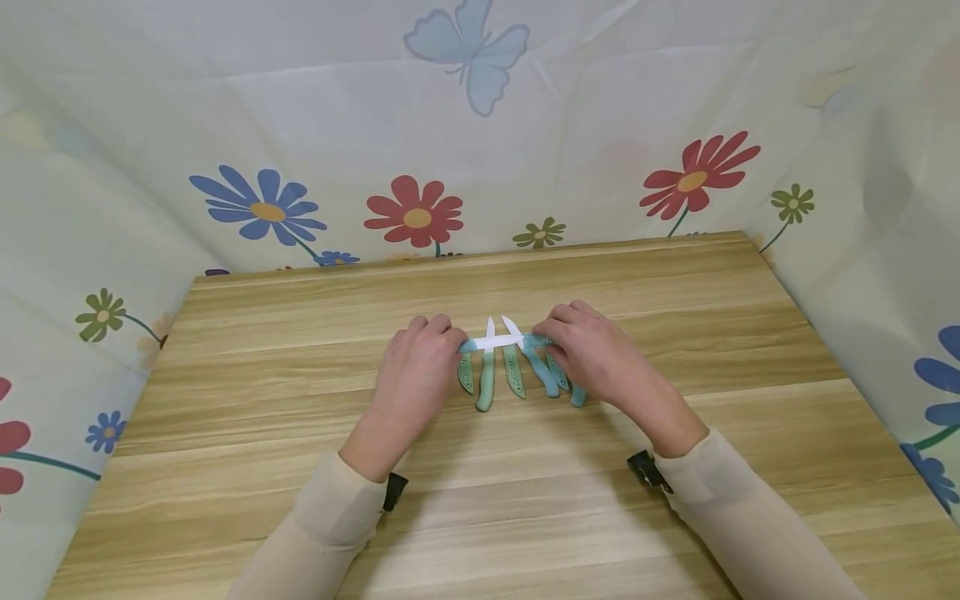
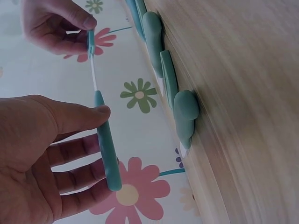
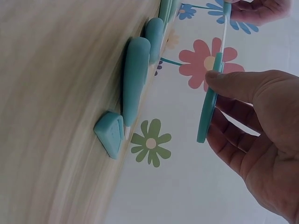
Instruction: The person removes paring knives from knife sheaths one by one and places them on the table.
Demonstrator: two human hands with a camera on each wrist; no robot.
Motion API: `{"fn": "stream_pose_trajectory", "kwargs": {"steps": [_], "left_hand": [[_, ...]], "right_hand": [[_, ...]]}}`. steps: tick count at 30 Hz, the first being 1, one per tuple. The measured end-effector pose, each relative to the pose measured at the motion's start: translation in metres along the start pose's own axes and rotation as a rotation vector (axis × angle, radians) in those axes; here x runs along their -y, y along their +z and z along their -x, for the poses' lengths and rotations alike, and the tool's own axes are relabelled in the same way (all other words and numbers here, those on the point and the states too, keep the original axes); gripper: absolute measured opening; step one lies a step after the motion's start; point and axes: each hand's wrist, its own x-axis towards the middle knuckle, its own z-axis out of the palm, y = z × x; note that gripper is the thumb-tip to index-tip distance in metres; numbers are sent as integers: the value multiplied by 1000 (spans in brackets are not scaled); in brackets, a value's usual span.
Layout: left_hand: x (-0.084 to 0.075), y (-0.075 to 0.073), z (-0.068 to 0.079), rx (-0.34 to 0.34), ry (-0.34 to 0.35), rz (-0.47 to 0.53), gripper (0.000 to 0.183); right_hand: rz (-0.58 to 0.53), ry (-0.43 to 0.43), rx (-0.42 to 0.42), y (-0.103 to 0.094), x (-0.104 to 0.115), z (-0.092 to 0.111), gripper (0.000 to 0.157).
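Note:
My left hand [image 1: 423, 367] pinches the teal handle [image 2: 108, 149] of a knife between thumb and fingers, holding it level above the table. Its white blade [image 1: 497, 342] points right, toward my right hand [image 1: 596, 346]. That hand grips a flat teal sheath [image 3: 209, 105], with the blade's tip end at the sheath's mouth. Below lie a green-handled knife [image 1: 486, 383], a blue-handled knife [image 1: 542, 373] and another blue handle [image 1: 577, 395], partly hidden by my right hand. Among them are green sheaths [image 1: 514, 372] and a blue sheath [image 1: 557, 372].
Everything lies on a wood-grain table [image 1: 480, 500]. A white curtain [image 1: 337, 108] printed with flowers and a butterfly stands behind the table's back edge and along both sides. Dark straps [image 1: 649, 471] sit at both wrists.

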Motion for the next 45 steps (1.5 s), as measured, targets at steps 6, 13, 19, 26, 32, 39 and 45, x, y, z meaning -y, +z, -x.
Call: {"fn": "stream_pose_trajectory", "kwargs": {"steps": [6, 13, 19, 26, 32, 39, 45], "left_hand": [[1, -2, 0, 16, -12, 4, 14], [3, -2, -1, 19, -44, 19, 15], [7, -3, 0, 7, -70, 38, 13], [13, -4, 1, -22, -88, 29, 11], [19, -5, 5, -5, -135, 47, 13], [24, -8, 6, 14, -189, 62, 15], [30, -7, 8, 7, -221, 81, 13]], "right_hand": [[4, -2, -7, -1, -2, 0, 24], [-3, 13, -8, -2, -2, 1, 24], [-17, 34, 3, -2, -1, 0, 24], [-45, 67, 25, -2, 2, -4, 25], [-62, 94, 61, -3, 7, -11, 27], [-101, 119, 102, -2, 14, -22, 25], [-192, 149, 138, 4, 19, -37, 28]]}}
